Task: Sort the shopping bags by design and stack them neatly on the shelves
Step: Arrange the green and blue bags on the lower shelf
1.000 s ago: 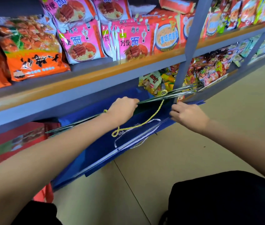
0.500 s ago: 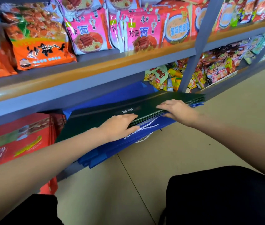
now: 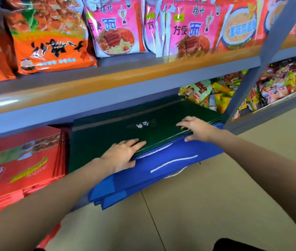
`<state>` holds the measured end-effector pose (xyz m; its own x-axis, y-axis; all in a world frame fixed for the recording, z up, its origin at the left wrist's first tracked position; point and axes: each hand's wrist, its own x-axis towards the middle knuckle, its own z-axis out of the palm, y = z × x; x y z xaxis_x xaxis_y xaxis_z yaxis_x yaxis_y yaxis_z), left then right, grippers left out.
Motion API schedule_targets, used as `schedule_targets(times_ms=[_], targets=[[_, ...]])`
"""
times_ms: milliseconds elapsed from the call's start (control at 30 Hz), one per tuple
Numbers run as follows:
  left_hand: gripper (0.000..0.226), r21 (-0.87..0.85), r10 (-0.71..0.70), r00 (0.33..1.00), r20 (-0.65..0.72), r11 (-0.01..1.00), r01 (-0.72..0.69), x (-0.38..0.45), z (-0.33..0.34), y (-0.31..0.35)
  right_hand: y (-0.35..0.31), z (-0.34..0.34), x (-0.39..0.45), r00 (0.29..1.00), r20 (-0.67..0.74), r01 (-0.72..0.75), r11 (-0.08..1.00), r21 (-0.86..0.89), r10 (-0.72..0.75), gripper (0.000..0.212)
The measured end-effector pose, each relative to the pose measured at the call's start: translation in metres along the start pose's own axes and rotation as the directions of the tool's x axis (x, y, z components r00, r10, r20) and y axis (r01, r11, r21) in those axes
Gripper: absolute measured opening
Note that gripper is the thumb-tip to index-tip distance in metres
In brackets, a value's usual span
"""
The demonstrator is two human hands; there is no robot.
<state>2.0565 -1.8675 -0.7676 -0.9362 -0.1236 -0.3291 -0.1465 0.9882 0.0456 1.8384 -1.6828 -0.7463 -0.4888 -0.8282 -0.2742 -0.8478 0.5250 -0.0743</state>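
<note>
A stack of dark green shopping bags (image 3: 118, 131) with white lettering lies flat on the bottom shelf, on top of a stack of blue bags (image 3: 161, 171) with white rope handles that juts out over the floor. My left hand (image 3: 123, 154) rests flat with straight fingers on the green stack's front edge. At the stack's right front corner, my right hand (image 3: 196, 128) presses down, fingers spread and thumb at the edge. A stack of red bags (image 3: 22, 160) lies to the left on the same shelf.
The grey and orange shelf edge (image 3: 125, 77) above carries orange and pink noodle packs (image 3: 114, 29). A grey upright post (image 3: 248, 77) stands right of the bags, with snack packets (image 3: 207, 93) behind it. Tan floor (image 3: 207, 205) lies below.
The green bags, held tilted up a second ago, now lie flat on the blue stack. Both hands went from gripping to resting flat, and the green stack has slid further into the shelf.
</note>
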Motion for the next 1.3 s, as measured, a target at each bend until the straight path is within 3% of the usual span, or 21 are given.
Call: schedule_targets(times_ms=[200,333,400,500,667,800,900,1000,1067,1133,1300], targets=[[0.083,-0.019,-0.205,0.978,0.034,0.978,0.206,0.021,0.027,-0.015,0.008,0.018,0.039,0.993,0.115,0.007,0.984,-0.179,0.014,0.086],[0.08,0.124,-0.12,0.993,-0.021,0.985,0.121,0.026,0.029,-0.017,0.012,0.019,0.049,0.98,0.201,0.042,0.98,-0.194,-0.002,0.099],[0.085,0.082,-0.108,0.994,0.016,0.991,0.106,0.027,0.024,-0.02,0.016,0.014,0.052,0.969,0.248,0.012,0.99,-0.139,0.023,0.105],[0.099,0.034,-0.153,0.981,0.119,0.988,0.15,0.026,0.022,-0.029,0.013,0.012,0.057,0.95,0.303,-0.009,0.978,-0.21,0.074,0.114],[0.102,0.096,-0.155,0.979,0.135,0.985,0.143,0.026,0.022,-0.031,0.012,0.019,0.054,0.973,0.225,0.008,0.958,-0.286,0.059,0.117],[0.096,-0.012,-0.195,0.971,0.141,0.98,0.199,0.023,0.033,-0.027,0.013,0.023,0.038,0.991,0.135,0.005,0.989,-0.149,0.015,0.108],[0.088,0.011,-0.169,0.985,0.046,0.986,0.168,0.018,0.04,-0.021,0.009,0.025,0.011,0.988,-0.088,0.125,0.992,-0.014,-0.126,0.074],[0.074,0.127,-0.041,0.993,-0.107,0.99,0.054,0.016,0.04,-0.013,-0.003,0.048,-0.021,0.915,-0.274,0.304,0.953,-0.02,-0.297,0.044],[0.067,0.15,0.042,0.986,-0.163,0.989,-0.017,0.017,0.036,-0.012,-0.016,0.072,-0.031,0.89,-0.207,0.385,0.913,-0.138,-0.406,0.052],[0.061,0.115,0.098,0.976,-0.194,0.99,-0.077,0.016,0.029,-0.013,-0.026,0.082,-0.032,0.908,-0.067,0.395,0.899,-0.188,-0.413,0.058],[0.055,0.076,0.148,0.935,-0.321,0.988,-0.131,0.014,0.016,-0.025,-0.018,0.057,-0.015,0.951,-0.009,0.31,0.95,0.026,-0.31,0.042]])
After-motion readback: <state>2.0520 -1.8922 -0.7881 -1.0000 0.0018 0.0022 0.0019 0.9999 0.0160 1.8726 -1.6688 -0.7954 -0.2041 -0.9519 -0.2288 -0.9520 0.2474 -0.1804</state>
